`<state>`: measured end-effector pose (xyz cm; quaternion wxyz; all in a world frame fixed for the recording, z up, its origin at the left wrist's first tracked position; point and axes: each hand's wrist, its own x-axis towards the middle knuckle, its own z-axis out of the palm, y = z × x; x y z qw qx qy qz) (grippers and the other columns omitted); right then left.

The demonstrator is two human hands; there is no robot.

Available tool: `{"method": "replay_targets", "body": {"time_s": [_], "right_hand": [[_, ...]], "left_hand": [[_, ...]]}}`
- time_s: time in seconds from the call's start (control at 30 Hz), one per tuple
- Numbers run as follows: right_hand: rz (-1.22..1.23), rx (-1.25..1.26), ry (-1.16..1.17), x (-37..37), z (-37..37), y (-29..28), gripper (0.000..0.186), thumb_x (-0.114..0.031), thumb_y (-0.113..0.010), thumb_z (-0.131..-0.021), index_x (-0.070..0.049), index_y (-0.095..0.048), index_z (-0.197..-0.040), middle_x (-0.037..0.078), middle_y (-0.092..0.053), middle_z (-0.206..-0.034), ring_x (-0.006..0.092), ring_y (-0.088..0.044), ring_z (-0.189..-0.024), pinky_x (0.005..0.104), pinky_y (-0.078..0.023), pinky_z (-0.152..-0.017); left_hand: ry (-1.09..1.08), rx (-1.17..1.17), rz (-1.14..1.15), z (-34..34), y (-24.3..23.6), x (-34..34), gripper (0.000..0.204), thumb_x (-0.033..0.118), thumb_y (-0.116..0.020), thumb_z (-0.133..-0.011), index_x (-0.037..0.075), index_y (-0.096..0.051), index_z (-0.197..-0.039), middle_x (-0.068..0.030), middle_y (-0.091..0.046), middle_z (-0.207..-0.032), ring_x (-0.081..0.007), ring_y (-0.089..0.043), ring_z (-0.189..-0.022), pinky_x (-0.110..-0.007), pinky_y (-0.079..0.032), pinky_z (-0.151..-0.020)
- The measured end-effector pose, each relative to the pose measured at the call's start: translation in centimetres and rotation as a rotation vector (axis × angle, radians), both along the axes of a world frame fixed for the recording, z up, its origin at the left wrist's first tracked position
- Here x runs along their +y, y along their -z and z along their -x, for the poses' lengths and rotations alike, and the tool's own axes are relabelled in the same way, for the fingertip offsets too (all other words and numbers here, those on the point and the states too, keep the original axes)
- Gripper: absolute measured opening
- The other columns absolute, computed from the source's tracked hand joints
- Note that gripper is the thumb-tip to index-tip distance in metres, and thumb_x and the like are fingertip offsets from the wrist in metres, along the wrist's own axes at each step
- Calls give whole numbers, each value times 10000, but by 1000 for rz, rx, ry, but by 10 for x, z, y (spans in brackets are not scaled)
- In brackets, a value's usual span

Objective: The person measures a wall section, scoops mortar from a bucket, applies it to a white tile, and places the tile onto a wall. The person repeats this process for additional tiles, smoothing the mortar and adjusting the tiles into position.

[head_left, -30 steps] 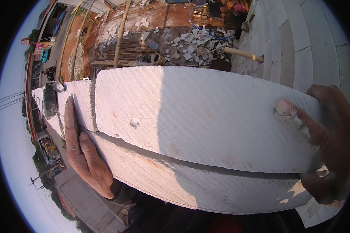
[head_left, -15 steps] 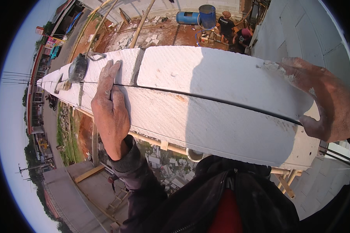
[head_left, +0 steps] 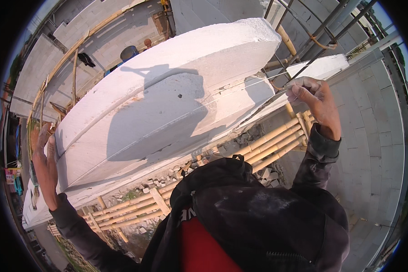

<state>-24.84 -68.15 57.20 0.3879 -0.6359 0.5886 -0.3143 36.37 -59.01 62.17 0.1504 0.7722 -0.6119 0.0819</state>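
Two bare hands are at the two ends of long white blocks on top of a wall.
The left hand [head_left: 46, 165] is at the left end of the blocks, its fingers straight and the thumb a little apart; it does not close around anything. The right hand [head_left: 315, 99] is beyond the right end, with curled fingers near the thumb; I cannot tell if they hold the thin string [head_left: 258, 80] passing close by. Between the hands, the far white block [head_left: 190, 47] lies along the near white block [head_left: 163, 102], and a dark shadow falls across them. Below, on the person's side, are bamboo poles [head_left: 276, 144]. Metal bars [head_left: 319, 34] stand at upper right, and a blue drum [head_left: 129, 53] is behind the blocks.
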Motion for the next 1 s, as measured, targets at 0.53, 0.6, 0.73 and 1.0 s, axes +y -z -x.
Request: {"method": "replay_targets", "body": {"time_s": [0.53, 0.6, 0.73, 1.0], "right_hand": [[616, -32, 410, -72, -80, 104, 897, -575, -608, -914, 122, -374, -1428, 325, -508, -1344, 366, -516, -1271, 414, -423, -1043], [506, -219, 403, -80, -80, 103, 908, -609, -621, -893, 125, -424, -1390, 313, -569, -1264, 357, -575, -1194, 409, -458, -995], [560, -207, 380, -93, -72, 111, 635, -460, -699, -868, 59, -556, -1205, 236, -659, -1049, 335, -663, -956, 427, -510, -833], [596, -190, 401, -87, -76, 112, 618, -482, -724, -841, 39, -581, -1142, 224, -656, -1012, 339, -663, -942, 430, -512, -824]], "left_hand": [[133, 260, 32, -43, 39, -21, 467, 347, -469, -1053, -63, -600, -1234, -175, -649, -1163, -258, -578, -1079, -354, -403, -986], [111, 280, 15, -47, 39, -22, 475, 355, -466, -1053, -63, -598, -1238, -188, -642, -1170, -275, -577, -1088, -359, -402, -987], [46, 151, 3, -41, 37, -22, 525, 389, -461, -1048, -76, -580, -1260, -228, -619, -1217, -316, -565, -1141, -385, -393, -1009], [24, 145, -36, -53, 31, -20, 553, 396, -466, -1042, -91, -560, -1286, -253, -570, -1317, -342, -525, -1233, -398, -355, -1067]]}}
